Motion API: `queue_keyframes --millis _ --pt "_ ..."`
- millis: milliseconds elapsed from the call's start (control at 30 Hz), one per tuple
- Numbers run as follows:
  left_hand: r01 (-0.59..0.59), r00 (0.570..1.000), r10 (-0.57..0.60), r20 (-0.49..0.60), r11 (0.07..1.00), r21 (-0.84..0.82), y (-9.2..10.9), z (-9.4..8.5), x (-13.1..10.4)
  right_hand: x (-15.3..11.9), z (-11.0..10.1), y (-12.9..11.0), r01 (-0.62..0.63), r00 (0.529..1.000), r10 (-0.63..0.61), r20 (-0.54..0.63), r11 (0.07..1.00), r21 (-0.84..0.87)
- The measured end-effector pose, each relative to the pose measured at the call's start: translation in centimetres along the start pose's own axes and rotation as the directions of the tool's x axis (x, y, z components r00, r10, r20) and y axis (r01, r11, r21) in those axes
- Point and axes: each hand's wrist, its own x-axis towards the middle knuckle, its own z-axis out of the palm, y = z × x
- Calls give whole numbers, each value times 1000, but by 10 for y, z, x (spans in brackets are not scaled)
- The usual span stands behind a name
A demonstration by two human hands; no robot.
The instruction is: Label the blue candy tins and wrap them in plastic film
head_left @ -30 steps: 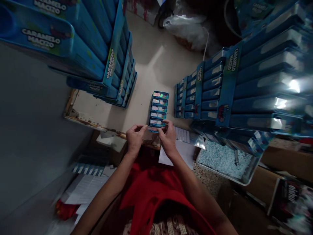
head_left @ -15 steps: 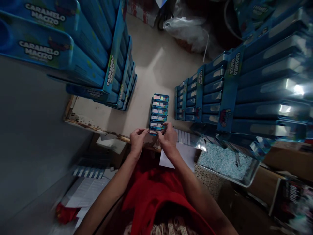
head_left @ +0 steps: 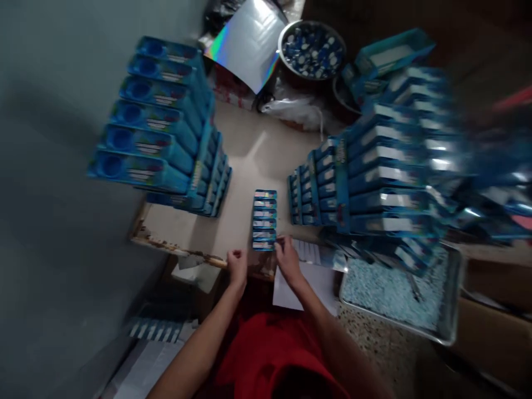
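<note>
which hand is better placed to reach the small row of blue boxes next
Probably the right hand: it is right beside the near right corner of the small row of blue boxes. The left hand is by the table edge, with a visible gap to the row.

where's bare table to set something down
Bare tabletop runs between the left stack and the small blue row, and beyond that row toward the plastic bag. It's tight between the row and the right stack, near the right hand.

Blue pack (head_left: 265, 224), 6 o'clock of centre: glossy. Sheet (head_left: 247, 47), 12 o'clock: smooth, iridescent. Tray (head_left: 455, 299), 4 o'clock: metal. Paper (head_left: 301, 288), 5 o'clock: matt. Table edge (head_left: 178, 249), 8 o'clock: rough.
</note>
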Motion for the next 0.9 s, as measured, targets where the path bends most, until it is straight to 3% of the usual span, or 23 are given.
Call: queue_keyframes --millis 67,100,133,200,233,267,333,367,433,533,633,767,833,900 --pt "-64 992 56 116 996 66 -12 1 -30 -23 -12 15 42 999 -43 -30 999 -31" --pt "-131 969 108 223 987 88 -16 6 -46 -35 -19 26 65 996 -67 -55 997 -51" --pt "-250 915 200 350 962 106 -17 14 -62 -46 -27 38 80 992 -86 -90 994 -74" --pt "-561 715 428 552 823 88 -9 42 -87 -65 -45 65 66 978 -87 -189 991 -117" --pt "-704 593 530 606 707 71 1 60 -94 -71 -56 78 35 968 -66 -243 991 -130" --pt "-806 497 607 621 588 69 13 80 -98 -76 -67 91 1 956 -42 -291 990 -139" --pt "-895 417 665 619 419 152 44 120 -95 -80 -91 111 -41 931 -20 -365 986 -160" --pt "-907 410 659 630 369 203 58 138 -88 -79 -102 118 -50 923 -18 -385 985 -166" --pt "-883 466 553 691 336 326 81 167 -71 -73 -120 128 -37 923 -45 -383 978 -204" --pt "-837 534 356 767 349 422 92 186 -51 -57 -137 135 64 944 -168 -285 938 -341" --pt "-831 515 282 809 394 392 85 183 -45 -38 -140 135 178 950 -274 -149 869 -462" --pt "-809 501 287 817 490 325 81 169 -48 -17 -133 128 223 967 -257 8 822 -524" --pt "-779 525 302 795 547 307 83 163 -47 -12 -127 126 250 965 -250 72 810 -531" --pt "-730 580 323 748 614 301 82 158 -44 -12 -119 127 281 958 -261 115 796 -535"
